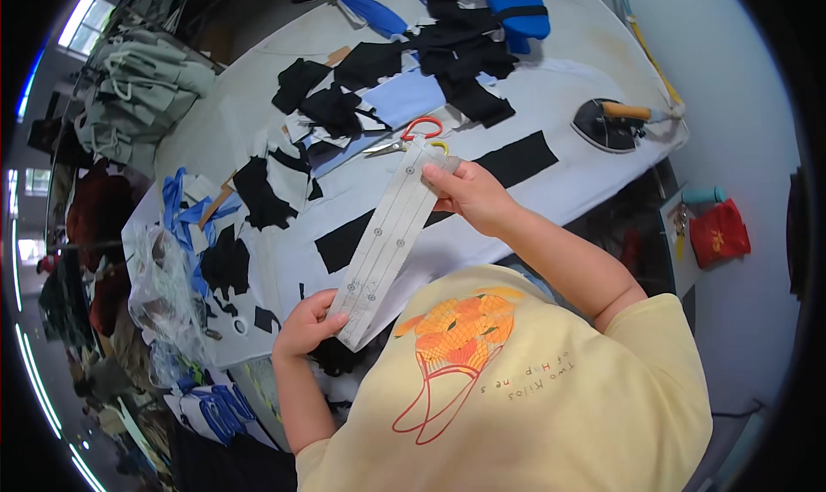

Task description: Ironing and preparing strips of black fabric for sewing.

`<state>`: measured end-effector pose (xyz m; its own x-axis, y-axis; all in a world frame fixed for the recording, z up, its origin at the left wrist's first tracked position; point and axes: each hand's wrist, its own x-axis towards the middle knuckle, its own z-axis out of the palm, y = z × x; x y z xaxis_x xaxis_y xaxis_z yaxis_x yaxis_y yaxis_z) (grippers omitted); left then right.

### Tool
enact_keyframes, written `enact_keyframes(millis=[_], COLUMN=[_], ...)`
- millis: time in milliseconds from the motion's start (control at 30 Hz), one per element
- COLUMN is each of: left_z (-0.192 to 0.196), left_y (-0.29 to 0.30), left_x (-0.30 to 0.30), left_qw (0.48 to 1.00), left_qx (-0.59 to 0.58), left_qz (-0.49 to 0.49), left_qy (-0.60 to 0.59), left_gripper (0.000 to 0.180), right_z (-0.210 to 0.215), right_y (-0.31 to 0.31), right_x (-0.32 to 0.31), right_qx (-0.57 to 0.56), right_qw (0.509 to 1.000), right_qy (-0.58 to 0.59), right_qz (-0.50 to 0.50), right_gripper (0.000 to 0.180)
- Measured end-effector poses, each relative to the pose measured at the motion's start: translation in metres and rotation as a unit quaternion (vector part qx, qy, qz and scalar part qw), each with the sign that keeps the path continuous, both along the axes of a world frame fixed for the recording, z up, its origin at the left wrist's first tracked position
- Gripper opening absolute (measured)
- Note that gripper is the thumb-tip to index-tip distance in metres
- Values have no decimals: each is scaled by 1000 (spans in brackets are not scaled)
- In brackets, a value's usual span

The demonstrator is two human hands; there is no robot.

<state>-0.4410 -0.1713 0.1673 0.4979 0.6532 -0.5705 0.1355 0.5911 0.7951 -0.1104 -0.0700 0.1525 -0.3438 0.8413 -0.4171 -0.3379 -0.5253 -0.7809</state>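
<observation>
A long pale grey strip with drawn lines and small round marks, like a pattern template [387, 229], is stretched slantwise between my hands above the table. My left hand [305, 324] pinches its lower end, thumb on top. Near its upper end, my right hand [471, 197] grips the edge with the thumb over the face and the fingers partly hidden behind. Beneath it, a black fabric strip [527, 160] lies across the white-covered table [568, 79]. Scissors [423, 129] with red and yellow handles rest just beyond the strip's upper end, partly covered by it.
An iron [607, 123] with a wooden handle stands at the right. Black fabric pieces [331, 109], light blue cloth [404, 100] and a blue padded item [521, 14] lie at the back. Clear plastic [168, 294] covers the left edge. Pale green garments [142, 92] hang beyond.
</observation>
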Motion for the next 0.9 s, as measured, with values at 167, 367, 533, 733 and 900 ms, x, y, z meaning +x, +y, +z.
enact_keyframes(millis=[167,367,533,733,900], left_z=[5,-16,-59,-92,-125], left_y=[20,43,70,110,132], left_x=[7,-9,-10,50,62], left_qw=[997,988,969,929,929], left_qx=[6,-50,-49,72,76], left_qz=[-63,-110,-138,-178,-158], left_qy=[44,93,198,318,327], left_gripper=[53,37,21,18,21], right_z=[-5,-51,-117,-149,-166], right_y=[-1,-6,-23,-1,14], right_x=[32,93,166,212,224], right_qx=[31,29,-56,-25,0], right_qw=[994,942,934,878,844], right_qy=[-81,-245,-245,-419,-482], right_qz=[-65,-228,-253,-228,-236], right_gripper=[32,28,26,22,24])
